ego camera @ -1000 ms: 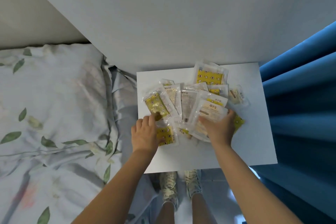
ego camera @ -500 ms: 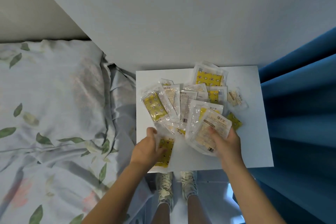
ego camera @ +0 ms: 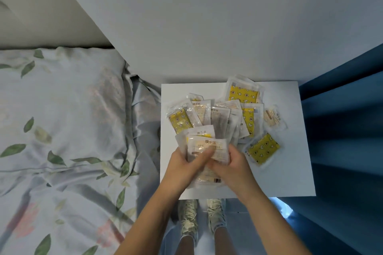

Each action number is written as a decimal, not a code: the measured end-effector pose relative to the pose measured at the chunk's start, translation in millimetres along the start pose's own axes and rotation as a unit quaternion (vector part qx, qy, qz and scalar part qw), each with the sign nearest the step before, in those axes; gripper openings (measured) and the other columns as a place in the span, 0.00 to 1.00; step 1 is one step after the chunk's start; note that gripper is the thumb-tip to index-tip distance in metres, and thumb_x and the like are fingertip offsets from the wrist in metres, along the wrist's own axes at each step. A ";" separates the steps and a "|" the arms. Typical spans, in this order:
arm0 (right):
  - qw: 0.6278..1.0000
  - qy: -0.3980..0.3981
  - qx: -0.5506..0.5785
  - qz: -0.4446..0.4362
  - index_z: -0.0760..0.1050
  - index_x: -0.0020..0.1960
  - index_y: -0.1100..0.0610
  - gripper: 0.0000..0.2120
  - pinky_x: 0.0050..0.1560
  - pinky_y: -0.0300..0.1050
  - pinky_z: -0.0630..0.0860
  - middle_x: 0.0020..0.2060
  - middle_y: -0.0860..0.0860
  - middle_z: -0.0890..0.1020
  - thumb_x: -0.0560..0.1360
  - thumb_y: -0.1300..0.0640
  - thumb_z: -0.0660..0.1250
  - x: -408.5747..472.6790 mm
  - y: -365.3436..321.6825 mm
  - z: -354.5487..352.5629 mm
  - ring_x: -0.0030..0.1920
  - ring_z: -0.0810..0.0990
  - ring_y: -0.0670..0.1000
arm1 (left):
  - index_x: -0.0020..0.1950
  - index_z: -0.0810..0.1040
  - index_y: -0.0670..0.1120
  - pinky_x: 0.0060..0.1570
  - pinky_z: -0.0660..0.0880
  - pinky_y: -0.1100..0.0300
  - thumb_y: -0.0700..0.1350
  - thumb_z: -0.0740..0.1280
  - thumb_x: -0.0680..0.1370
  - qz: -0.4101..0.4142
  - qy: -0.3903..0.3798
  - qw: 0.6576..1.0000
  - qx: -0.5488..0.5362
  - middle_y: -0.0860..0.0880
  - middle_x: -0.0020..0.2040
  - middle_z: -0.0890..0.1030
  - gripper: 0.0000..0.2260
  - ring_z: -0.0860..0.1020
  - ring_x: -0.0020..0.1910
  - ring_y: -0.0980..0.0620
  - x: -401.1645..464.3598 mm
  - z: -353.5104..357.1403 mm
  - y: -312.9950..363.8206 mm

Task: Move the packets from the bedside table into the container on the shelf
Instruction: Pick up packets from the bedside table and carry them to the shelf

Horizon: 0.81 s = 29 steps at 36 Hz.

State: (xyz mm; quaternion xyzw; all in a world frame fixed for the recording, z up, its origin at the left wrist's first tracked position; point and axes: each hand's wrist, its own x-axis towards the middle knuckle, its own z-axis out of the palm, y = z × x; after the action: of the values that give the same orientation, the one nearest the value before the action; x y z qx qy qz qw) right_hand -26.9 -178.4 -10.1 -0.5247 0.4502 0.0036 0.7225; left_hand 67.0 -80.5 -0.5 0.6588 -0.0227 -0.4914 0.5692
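Observation:
A white bedside table (ego camera: 290, 167) carries several clear packets with yellow and beige contents. Above its front half, both hands hold one small stack of packets (ego camera: 204, 143). My left hand (ego camera: 183, 166) grips the stack's left side with its thumb across the front. My right hand (ego camera: 233, 166) grips the right side. Loose packets (ego camera: 219, 118) remain spread behind the stack, with one yellow packet (ego camera: 263, 150) lying to the right of my hands. The shelf and its container are out of view.
A bed with a leaf-patterned pillow (ego camera: 62, 109) and sheets presses against the table's left edge. A blue curtain (ego camera: 342, 130) hangs on the right. A pale wall rises behind the table. My shoes (ego camera: 201, 217) stand on the floor below the table's front edge.
My left hand carried its yellow packet rightward and my right hand brought its packets leftward. The two hands now meet and hold one joined stack.

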 end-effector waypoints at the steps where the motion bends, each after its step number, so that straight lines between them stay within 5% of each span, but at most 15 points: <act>1: 1.000 -0.004 -0.010 -0.004 0.78 0.49 0.49 0.13 0.41 0.37 0.79 0.42 0.44 0.86 0.70 0.63 0.73 1.7 0.6 3.9 0.45 0.84 0.42 | 0.51 0.81 0.47 0.49 0.80 0.58 0.43 0.71 0.74 -0.003 0.016 1.000 0.008 0.48 0.47 0.86 0.07 0.84 0.49 0.50 1.1 -3.7 -2.7; 5: 0.992 -0.101 -0.069 -0.005 0.77 0.54 0.47 0.20 0.50 0.43 0.81 0.50 0.47 0.84 0.67 0.62 0.76 11.3 -2.1 18.1 0.51 0.83 0.45 | 0.51 0.82 0.43 0.50 0.80 0.52 0.39 0.72 0.73 -0.023 0.082 0.996 -0.032 0.44 0.46 0.86 0.07 0.84 0.48 0.45 -1.8 -25.0 -12.3; 9: 0.948 -0.191 -0.253 0.040 0.61 0.70 0.41 0.47 0.63 0.49 0.74 0.64 0.45 0.68 0.57 0.45 0.81 36.4 -7.4 25.1 0.63 0.72 0.47 | 0.53 0.81 0.40 0.44 0.82 0.51 0.40 0.72 0.72 -0.040 0.174 0.981 -0.081 0.43 0.45 0.86 0.10 0.84 0.44 0.44 -7.3 -49.9 -20.6; 13: 0.950 0.008 -0.304 -0.074 0.68 0.67 0.52 0.32 0.62 0.48 0.71 0.62 0.51 0.70 0.67 0.47 0.75 70.8 -9.5 52.9 0.63 0.71 0.52 | 0.55 0.80 0.37 0.39 0.82 0.55 0.41 0.71 0.71 -0.061 0.216 0.960 -0.165 0.39 0.47 0.85 0.15 0.84 0.42 0.45 -14.4 -67.9 -20.1; 16: 0.852 0.130 -0.478 -0.170 0.67 0.66 0.56 0.27 0.63 0.51 0.69 0.64 0.55 0.71 0.71 0.50 0.72 97.5 -7.1 76.5 0.63 0.70 0.57 | 0.56 0.79 0.37 0.31 0.79 0.61 0.39 0.70 0.74 -0.076 0.234 0.949 -0.196 0.43 0.41 0.86 0.12 0.85 0.36 0.50 -20.4 -77.8 -19.4; 20: 0.750 0.128 -0.638 -0.118 0.56 0.73 0.57 0.41 0.67 0.53 0.63 0.68 0.58 0.65 0.69 0.45 0.73 120.1 -2.4 91.7 0.66 0.65 0.60 | 0.56 0.79 0.39 0.33 0.80 0.61 0.42 0.71 0.73 -0.080 0.250 0.946 -0.191 0.45 0.42 0.86 0.13 0.85 0.39 0.49 -25.5 -87.9 -21.0; 26: 0.788 0.125 -0.589 -0.128 0.49 0.77 0.57 0.46 0.59 0.49 0.70 0.66 0.60 0.67 0.70 0.56 0.74 123.8 -3.1 94.6 0.62 0.71 0.59 | 0.57 0.79 0.39 0.35 0.81 0.59 0.42 0.70 0.73 -0.072 0.264 0.939 -0.210 0.45 0.44 0.86 0.14 0.85 0.40 0.49 -30.4 -92.8 -19.2; 29: 0.868 0.095 -0.471 -0.127 0.50 0.77 0.57 0.41 0.58 0.48 0.71 0.66 0.57 0.71 0.72 0.62 0.72 113.0 -2.3 91.1 0.62 0.74 0.59 | 0.56 0.79 0.40 0.35 0.80 0.58 0.41 0.71 0.72 -0.062 0.256 0.935 -0.237 0.45 0.44 0.86 0.13 0.85 0.40 0.48 -32.1 -92.3 -17.0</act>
State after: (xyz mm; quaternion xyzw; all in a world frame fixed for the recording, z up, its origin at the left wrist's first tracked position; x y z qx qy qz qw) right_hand 100.3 -162.8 -78.3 -0.8533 0.3910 0.0734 0.3371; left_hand 103.6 11.5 -5.7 0.6087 0.2816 -0.3319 0.6634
